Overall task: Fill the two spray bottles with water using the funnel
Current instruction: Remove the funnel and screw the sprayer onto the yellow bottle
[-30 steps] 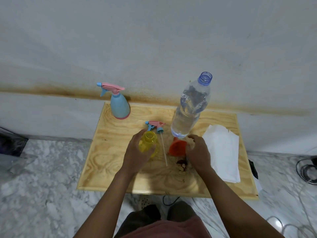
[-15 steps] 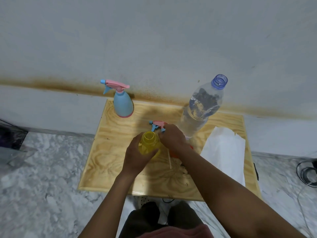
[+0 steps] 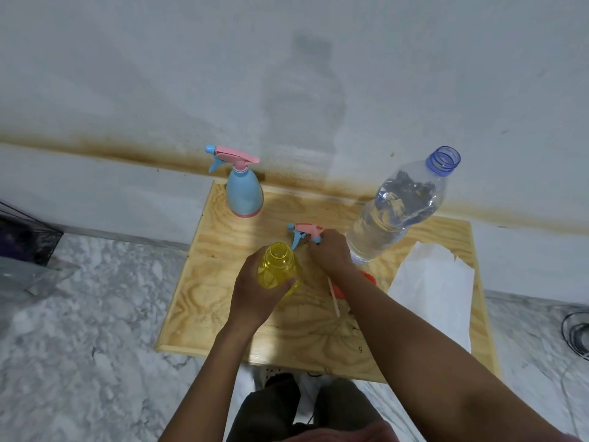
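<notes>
My left hand (image 3: 255, 291) grips the open yellow spray bottle (image 3: 276, 266), which stands upright near the middle of the wooden table (image 3: 197, 301). Just behind it lies its pink and blue spray head (image 3: 302, 232), and my right hand (image 3: 331, 253) is closed over the head's collar; the white dip tube (image 3: 334, 298) trails toward me beneath my forearm. The orange funnel (image 3: 369, 278) lies on the table, mostly hidden by my right forearm. A blue spray bottle (image 3: 244, 194) with its pink head screwed on stands at the back left. An uncapped clear water bottle (image 3: 395, 212) stands at the back right.
White paper sheets (image 3: 436, 285) cover the table's right side. The table stands against a stained white wall, on a marble floor (image 3: 79, 330). Dark cables (image 3: 577, 333) lie on the floor at the far right, and a dark object (image 3: 22, 240) sits at the far left.
My right hand left the funnel, crossed to the left and came down on the loose spray head behind the yellow bottle. My left hand has kept hold of the yellow bottle.
</notes>
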Motion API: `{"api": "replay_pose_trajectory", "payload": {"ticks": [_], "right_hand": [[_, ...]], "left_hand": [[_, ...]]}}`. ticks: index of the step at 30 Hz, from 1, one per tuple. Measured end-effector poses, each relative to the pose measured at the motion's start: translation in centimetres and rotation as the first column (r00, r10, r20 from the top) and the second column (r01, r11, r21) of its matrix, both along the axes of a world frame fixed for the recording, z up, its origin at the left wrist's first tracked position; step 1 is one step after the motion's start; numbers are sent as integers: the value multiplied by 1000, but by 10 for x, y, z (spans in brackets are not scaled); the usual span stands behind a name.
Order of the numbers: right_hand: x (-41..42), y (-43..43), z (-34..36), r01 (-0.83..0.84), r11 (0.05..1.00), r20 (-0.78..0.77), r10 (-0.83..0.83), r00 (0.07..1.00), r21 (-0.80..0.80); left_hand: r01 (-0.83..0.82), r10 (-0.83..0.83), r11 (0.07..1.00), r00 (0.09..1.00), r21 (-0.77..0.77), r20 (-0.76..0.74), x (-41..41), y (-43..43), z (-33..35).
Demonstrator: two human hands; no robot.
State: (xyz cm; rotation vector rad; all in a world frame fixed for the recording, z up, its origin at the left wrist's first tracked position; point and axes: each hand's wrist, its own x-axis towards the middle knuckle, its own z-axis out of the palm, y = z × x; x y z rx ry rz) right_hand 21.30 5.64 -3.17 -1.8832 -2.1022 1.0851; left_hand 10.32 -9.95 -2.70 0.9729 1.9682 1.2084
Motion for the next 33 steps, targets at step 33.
{"api": "replay_pose_trajectory", "payload": {"ticks": [33], "right_hand": [[-4, -58, 160, 107, 993, -848, -17, 530, 47]], "left_hand": [[39, -37, 999, 996, 28, -85, -9, -3, 40]]}}
